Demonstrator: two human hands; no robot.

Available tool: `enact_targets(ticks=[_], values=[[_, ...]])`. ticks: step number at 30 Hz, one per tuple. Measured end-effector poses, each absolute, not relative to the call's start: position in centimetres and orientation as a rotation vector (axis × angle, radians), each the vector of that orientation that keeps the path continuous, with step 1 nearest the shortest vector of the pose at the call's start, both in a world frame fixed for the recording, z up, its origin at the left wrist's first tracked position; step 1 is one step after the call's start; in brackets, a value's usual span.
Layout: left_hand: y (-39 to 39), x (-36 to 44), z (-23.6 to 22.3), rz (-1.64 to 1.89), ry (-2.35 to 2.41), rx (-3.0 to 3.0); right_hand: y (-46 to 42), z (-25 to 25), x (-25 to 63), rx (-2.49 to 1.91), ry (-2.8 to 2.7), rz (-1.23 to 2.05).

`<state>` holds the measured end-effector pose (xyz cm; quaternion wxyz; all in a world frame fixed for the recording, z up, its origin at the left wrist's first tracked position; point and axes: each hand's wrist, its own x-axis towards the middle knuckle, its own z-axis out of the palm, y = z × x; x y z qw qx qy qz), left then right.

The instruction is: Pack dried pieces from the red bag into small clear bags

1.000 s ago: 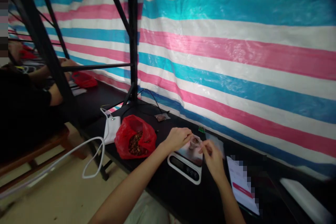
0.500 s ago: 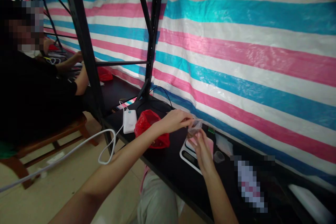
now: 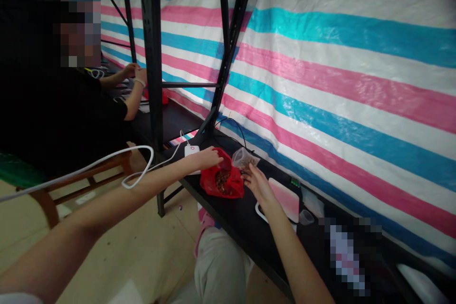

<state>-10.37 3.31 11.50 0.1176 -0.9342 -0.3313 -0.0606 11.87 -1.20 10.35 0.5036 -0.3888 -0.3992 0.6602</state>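
Head view: right fingers (image 3: pixel 253 169) grasp a clear bag (image 3: pixel 241 156) by its filled end; left fingers (image 3: pixel 215 153) curl, grip unclear.

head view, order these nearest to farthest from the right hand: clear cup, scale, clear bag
1. Clear bag: held in the right hand's fingers
2. Scale: right of the hand, partly behind the forearm
3. Clear cup: just right of the scale

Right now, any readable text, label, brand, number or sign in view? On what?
None legible.
White device: small red glowing mark, too small to read.
Pixelated screen: masked, unreadable.
Scale: front mostly hidden behind the right wrist; nothing readable.
Red bag, clear bag: no print visible.
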Motion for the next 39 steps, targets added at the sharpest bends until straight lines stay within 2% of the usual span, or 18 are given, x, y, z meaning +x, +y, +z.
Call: enact_targets(ticks=[4,10,15,21,28,35,39], values=[[3.8,-11.6,11.1,-0.113,-0.918,-2.901,-0.3,10.5,11.7,-1.180,-1.173,1.478],[3.3,-12.6,13.1,-0.097,-1.074,-3.183,1.0,9.9,11.3,-1.376,-1.604,0.913],[3.3,-12.8,14.2,-0.193,-1.239,-3.097,0.6,10.9,9.9,-1.471,-2.022,0.440],[3.4,-13.3,15.5,-0.397,-1.259,-3.075,0.7,13.3,8.5,-1.566,-2.284,0.037],[3.6,-13.5,14.8,-0.238,-1.268,-2.886,1.4,13.8,7.6,-1.457,-2.474,0.058],[3.6,-12.9,15.0,-0.262,-1.023,-2.885,1.9,14.1,7.7,-1.368,-2.464,0.128],[4.0,-13.3,15.2,-0.351,-1.051,-2.897,2.0,14.0,7.9,-1.356,-2.410,0.162]])
